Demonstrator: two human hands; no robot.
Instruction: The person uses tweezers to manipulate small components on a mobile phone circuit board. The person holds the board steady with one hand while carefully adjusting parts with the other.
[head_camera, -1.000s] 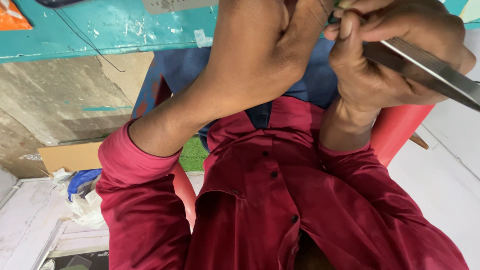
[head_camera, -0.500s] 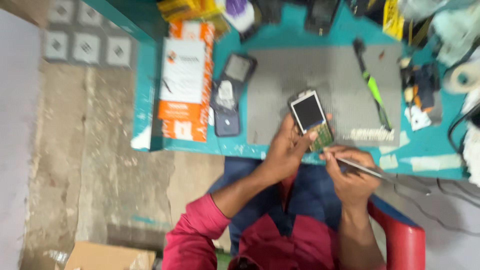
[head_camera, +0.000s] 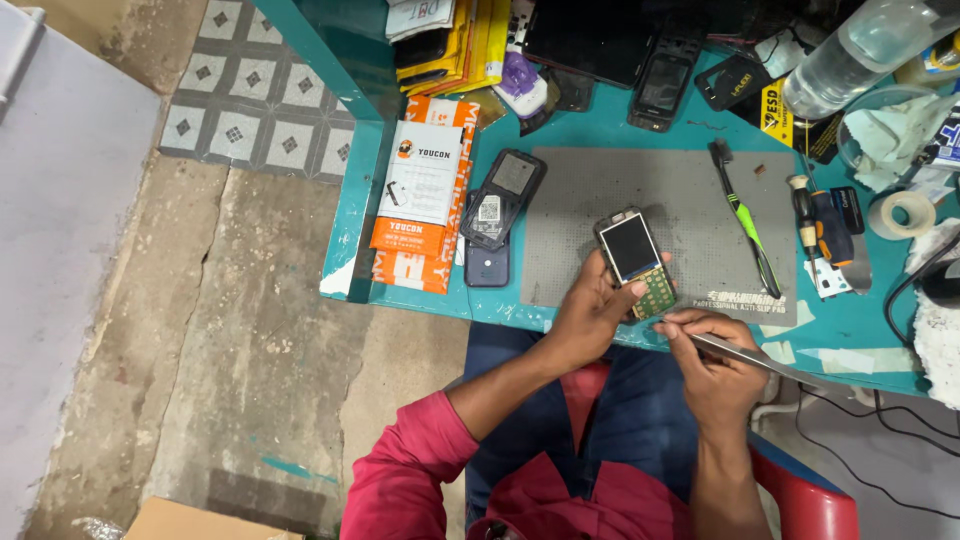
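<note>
Since half a second ago the view has steadied and drawn closer; the hands and phone sit in nearly the same place at the near edge of the table (head_camera: 430, 300), and a second ago the camera saw only the person's red shirt and raised hands.

A person in a red shirt sits at a teal table and works on a small keypad phone (head_camera: 637, 262). The phone lies tilted on a grey anti-slip mat (head_camera: 650, 190), its dark screen facing up and its bare green keypad board exposed at the lower end. It looks light, stiff and thin, with a glass screen and an uncovered board that seem fragile; the safest hold appears to be along its plastic side edges, away from the screen and contacts.

The left hand (head_camera: 590, 315) is partly closed around the phone's lower end, thumb on one side and fingers wrapped beneath, steadying it against the mat.

The right hand (head_camera: 715, 360) is closed in a pinch on a pair of metal tweezers (head_camera: 745, 352), whose tip points to the lower edge of the keypad board; whether the tip touches cannot be told.

Nearby lie a green-handled brush (head_camera: 745, 225), a screwdriver (head_camera: 812, 222), a roll of tape (head_camera: 900, 213), other opened phones (head_camera: 500, 200) and an orange and white packet (head_camera: 420, 200).
</note>
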